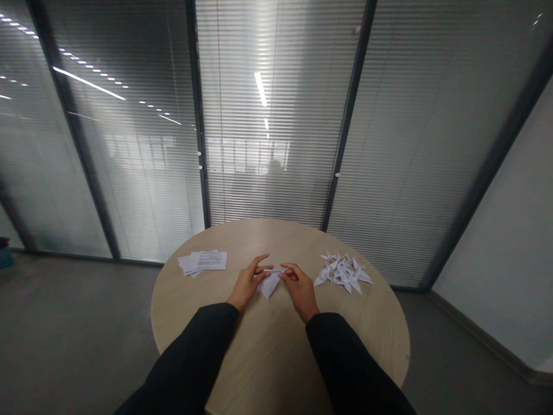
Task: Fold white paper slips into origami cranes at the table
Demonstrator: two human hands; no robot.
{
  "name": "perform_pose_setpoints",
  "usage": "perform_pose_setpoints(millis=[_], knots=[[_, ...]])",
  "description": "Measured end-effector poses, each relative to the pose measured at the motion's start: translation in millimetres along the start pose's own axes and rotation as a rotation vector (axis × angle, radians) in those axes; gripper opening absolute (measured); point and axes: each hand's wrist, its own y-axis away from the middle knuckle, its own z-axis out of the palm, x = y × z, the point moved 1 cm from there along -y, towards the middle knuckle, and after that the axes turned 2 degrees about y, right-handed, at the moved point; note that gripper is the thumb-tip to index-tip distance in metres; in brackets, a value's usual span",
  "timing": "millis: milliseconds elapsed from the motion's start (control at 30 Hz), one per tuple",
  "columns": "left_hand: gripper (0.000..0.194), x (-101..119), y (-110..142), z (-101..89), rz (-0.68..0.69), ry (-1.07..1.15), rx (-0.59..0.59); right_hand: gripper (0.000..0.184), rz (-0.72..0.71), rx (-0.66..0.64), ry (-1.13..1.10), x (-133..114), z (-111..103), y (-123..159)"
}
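Between my hands, over the middle of the round table, is a small folded sheet of white paper (pixel 269 286), its lower end coming to a point. My left hand (pixel 248 282) pinches the paper's upper left edge between thumb and fingers, with the index finger raised. On the other side, my right hand (pixel 299 288) pinches the upper right edge. A narrow folded band of paper runs along the top between the two sets of fingertips. The fingers cover both upper corners.
Several printed paper sheets (pixel 209 260) lie at the table's left. To the right sits a heap of folded white paper cranes (pixel 343 271). The round wooden table (pixel 276 346) stands before glass panels with blinds (pixel 276 190). A white wall (pixel 505 242) rises at the right.
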Motion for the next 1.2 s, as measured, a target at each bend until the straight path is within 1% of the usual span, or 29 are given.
perform_pose_setpoints(millis=[100,200,300,433,533,633,733,800,867,1033,1100,1200], knots=[[0.052,1.8,0.5,0.2,-0.004,0.005,0.019,0.030,-0.016,0.011,0.013,-2.9,-0.3,0.7],[0.054,-0.9,-1.3,0.8,-0.019,0.035,0.032,0.029,-0.038,0.022,0.012,-5.2,-0.4,1.5],[0.060,-9.6,-5.4,1.0,-0.038,0.097,0.053,0.025,-0.046,0.032,0.002,-4.8,-0.1,1.7],[0.065,-23.9,-9.6,0.8,-0.054,0.121,0.076,0.023,0.009,0.047,-0.080,-0.3,0.3,-0.5],[0.070,-29.0,-9.6,1.4,-0.014,0.028,0.065,0.028,0.059,0.061,-0.186,3.4,-0.3,-3.0],[0.074,-27.7,-8.3,1.9,0.070,-0.061,0.042,0.031,0.090,0.042,-0.280,5.3,-0.4,-4.4],[0.063,-23.5,-7.4,0.7,0.161,-0.161,0.040,0.032,0.085,0.004,-0.328,5.1,0.7,-4.2],[0.053,-21.7,-7.3,-0.5,0.216,-0.224,0.041,0.030,0.065,-0.008,-0.313,3.8,1.3,-3.4],[0.046,-22.0,-7.3,-0.9,0.256,-0.280,0.041,0.027,0.033,-0.025,-0.258,1.7,1.7,-2.0],[0.043,-27.2,-6.0,1.6,0.271,-0.428,-0.006,0.023,-0.095,-0.052,-0.046,-4.4,1.5,1.7],[0.045,-26.6,-5.0,1.7,0.294,-0.520,0.027,0.023,-0.119,-0.034,0.006,-5.8,1.1,2.5],[0.043,-21.2,-4.0,0.6,0.411,-0.595,0.114,0.024,-0.121,-0.021,0.057,-7.1,1.1,3.1]])
